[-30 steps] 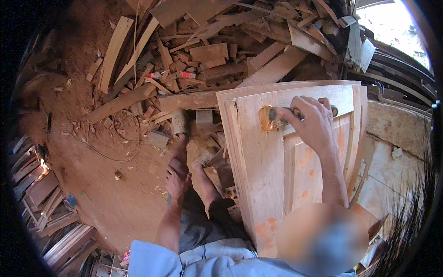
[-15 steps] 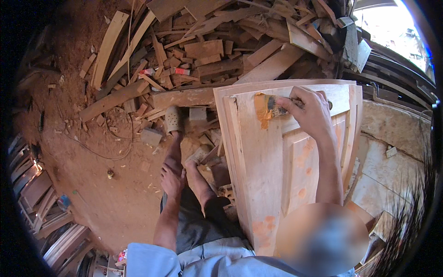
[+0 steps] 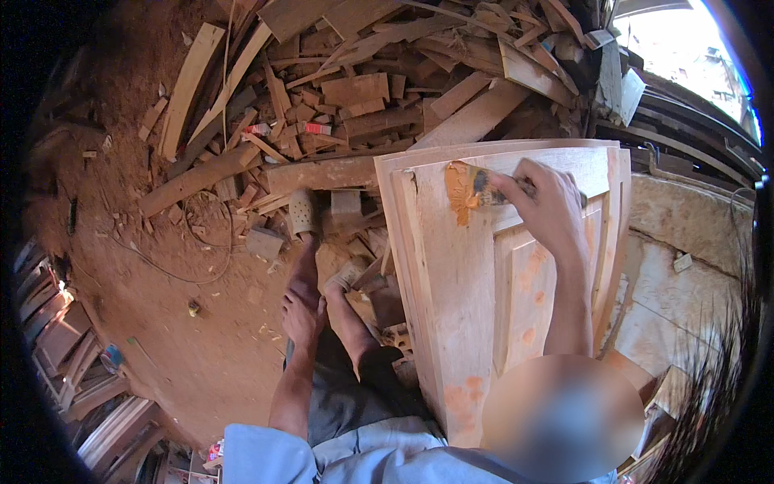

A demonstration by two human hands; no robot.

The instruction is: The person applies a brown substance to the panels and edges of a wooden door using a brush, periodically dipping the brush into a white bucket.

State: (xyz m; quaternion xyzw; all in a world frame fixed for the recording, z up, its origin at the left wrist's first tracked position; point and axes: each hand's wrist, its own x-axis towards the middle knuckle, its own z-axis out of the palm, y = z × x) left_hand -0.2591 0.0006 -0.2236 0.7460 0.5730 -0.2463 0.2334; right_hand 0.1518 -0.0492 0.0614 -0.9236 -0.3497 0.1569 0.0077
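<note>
Though near panel (image 3: 453, 302) edge, brush (image 3: 489, 188) with room

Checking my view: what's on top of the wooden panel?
The wooden panel bears a far-left orange smear and paler orange patches; the brush in the right hand covers the smear's edge. Hand, forearm and blurred oval hide what's beneath.

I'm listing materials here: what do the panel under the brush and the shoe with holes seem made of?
Panel: wood, apparently bare and matte, judging by its pale grain, apart from orange smears.
Shoe: probably moulded foam or rubber, dull finish, given its rounded, holed shape.
</note>
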